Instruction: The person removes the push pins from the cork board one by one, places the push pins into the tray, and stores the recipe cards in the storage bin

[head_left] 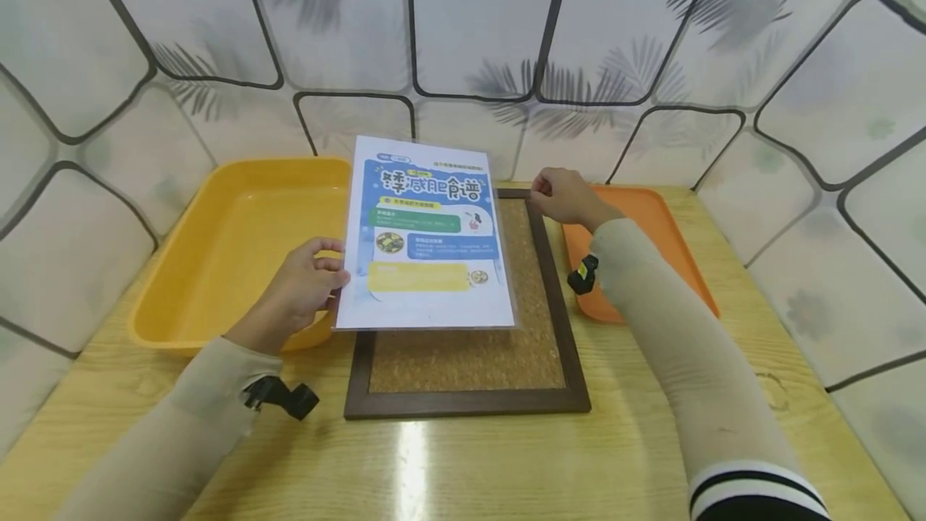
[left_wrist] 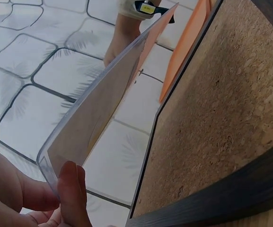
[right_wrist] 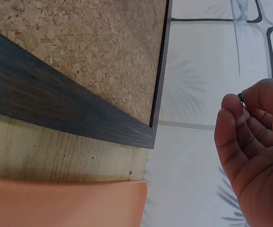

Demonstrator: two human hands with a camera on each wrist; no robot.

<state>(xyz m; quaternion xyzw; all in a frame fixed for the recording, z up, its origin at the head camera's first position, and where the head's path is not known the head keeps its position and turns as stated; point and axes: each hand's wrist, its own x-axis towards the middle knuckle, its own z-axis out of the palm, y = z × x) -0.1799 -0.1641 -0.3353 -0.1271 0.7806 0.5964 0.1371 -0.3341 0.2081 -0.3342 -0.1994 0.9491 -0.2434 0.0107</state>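
Note:
My left hand [head_left: 307,284] pinches the left edge of a laminated sheet [head_left: 434,312] with blue, green and yellow printing. The sheet is raised and tilted over a framed cork board [head_left: 463,364], covering much of it. In the left wrist view, the thumb and fingers [left_wrist: 72,194] grip the clear plastic border of the sheet. My right hand [head_left: 564,195] is above the board's upper right corner, to the right of the sheet. Between its thumb and fingertip it pinches a small green thing [right_wrist: 241,97]; only a bit of it shows, so I cannot tell its kind.
A deep yellow tray [head_left: 246,256] stands left of the board, partly behind the sheet and left hand. The orange tray [head_left: 651,231] lies to the right, under the right forearm. All sit on a wooden table [head_left: 506,465] against a patterned wall [head_left: 485,22].

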